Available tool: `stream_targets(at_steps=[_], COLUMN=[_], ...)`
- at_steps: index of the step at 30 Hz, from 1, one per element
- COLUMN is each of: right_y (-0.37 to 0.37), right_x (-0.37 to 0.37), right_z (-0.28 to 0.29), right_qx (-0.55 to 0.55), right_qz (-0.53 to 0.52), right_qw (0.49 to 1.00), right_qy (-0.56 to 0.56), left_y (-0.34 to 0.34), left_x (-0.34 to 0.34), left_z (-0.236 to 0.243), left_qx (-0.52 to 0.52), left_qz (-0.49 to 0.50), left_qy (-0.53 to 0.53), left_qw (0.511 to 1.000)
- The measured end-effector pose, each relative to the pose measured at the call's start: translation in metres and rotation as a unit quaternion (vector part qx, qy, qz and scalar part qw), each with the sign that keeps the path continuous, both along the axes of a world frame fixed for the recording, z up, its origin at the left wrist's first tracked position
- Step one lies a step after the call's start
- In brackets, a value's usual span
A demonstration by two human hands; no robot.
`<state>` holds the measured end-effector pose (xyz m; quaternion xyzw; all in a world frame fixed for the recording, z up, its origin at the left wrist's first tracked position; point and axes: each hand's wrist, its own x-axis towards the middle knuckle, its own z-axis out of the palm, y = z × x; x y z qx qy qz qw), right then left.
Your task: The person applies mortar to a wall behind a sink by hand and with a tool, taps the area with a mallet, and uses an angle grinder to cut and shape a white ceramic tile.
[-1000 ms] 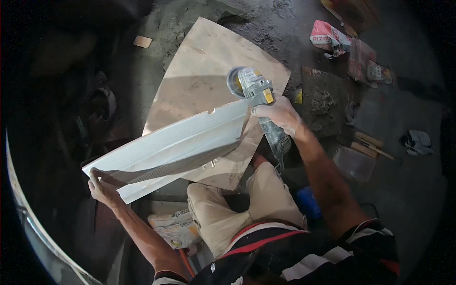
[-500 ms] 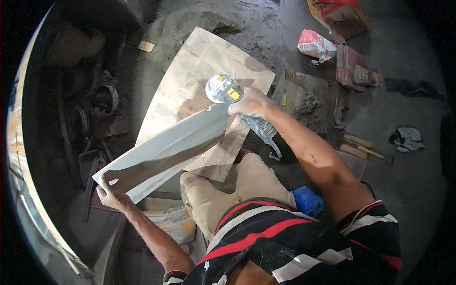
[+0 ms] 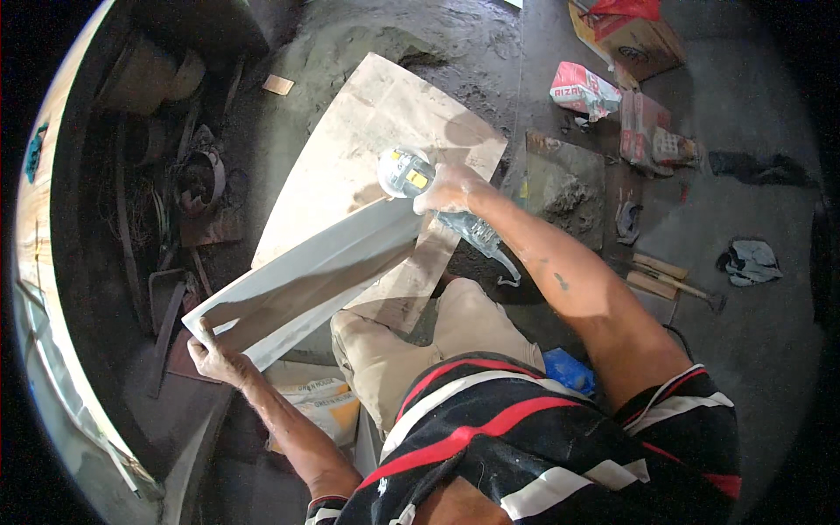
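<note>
A long pale grey-white tile [image 3: 350, 249] slants across the middle, tilted on its long side above my legs. At its lower left corner my left hand [image 3: 220, 360] grips it, thumb on the face. My right hand [image 3: 453, 188] is closed round an angle grinder [image 3: 406, 172] with a round, dusty guard and yellow patches. The grinder is at the tile's far upper edge, near its right end; its disc is hidden. Its grey body and cord [image 3: 507, 269] show below my wrist. A large dusty board [image 3: 350, 131] lies flat beneath the tile and grinder.
Clutter, including a bucket [image 3: 203, 179], stands at the left. A printed sack [image 3: 319, 407] lies by my left knee, a blue bag [image 3: 569, 372] by my right hip. At the right are a red-and-white bag [image 3: 584, 89], a cardboard box [image 3: 643, 48], a mortar-covered board [image 3: 567, 188] and a wooden-handled hammer [image 3: 678, 276].
The grinder and my right hand have shifted slightly left and toward me. My left hand and the tile's left end have moved a little to the right.
</note>
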<state>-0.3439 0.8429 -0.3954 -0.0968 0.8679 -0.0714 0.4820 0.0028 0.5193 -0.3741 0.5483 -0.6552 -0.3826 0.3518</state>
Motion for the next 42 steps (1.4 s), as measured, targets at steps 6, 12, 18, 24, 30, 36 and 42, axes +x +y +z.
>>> stream_targets(at_steps=[6,12,18,24,30,36,42], right_y=[-0.004,-0.007,-0.007,-0.010,-0.010,-0.009,-0.011], right_x=[-0.001,-0.001,0.001,0.001,0.001,0.002,0.005], right_z=[0.008,0.016,0.021,0.024,0.024,0.031,0.029], right_qx=[0.011,0.035,0.005,0.022,0.009,-0.004,-0.003], right_qz=[0.006,0.016,0.039,0.025,0.018,0.024,0.023], right_qw=[1.000,0.999,0.999,0.999,1.000,1.000,0.999], right_qy=[-0.014,-0.022,0.005,0.003,-0.011,0.017,0.025], left_y=[0.004,0.008,0.010,0.010,0.011,0.011,0.011], left_x=[-0.005,-0.006,-0.010,-0.012,-0.006,-0.001,0.000], left_z=[0.010,0.013,0.018,0.023,0.025,0.023,0.022], left_qx=[-0.013,0.009,0.001,-0.004,0.000,-0.012,0.002], left_qz=[-0.003,0.005,0.008,0.002,0.008,0.008,0.010], left_qy=[-0.019,0.004,0.014,0.009,0.016,-0.010,-0.012], left_qw=[1.000,1.000,1.000,1.000,1.000,1.000,1.000])
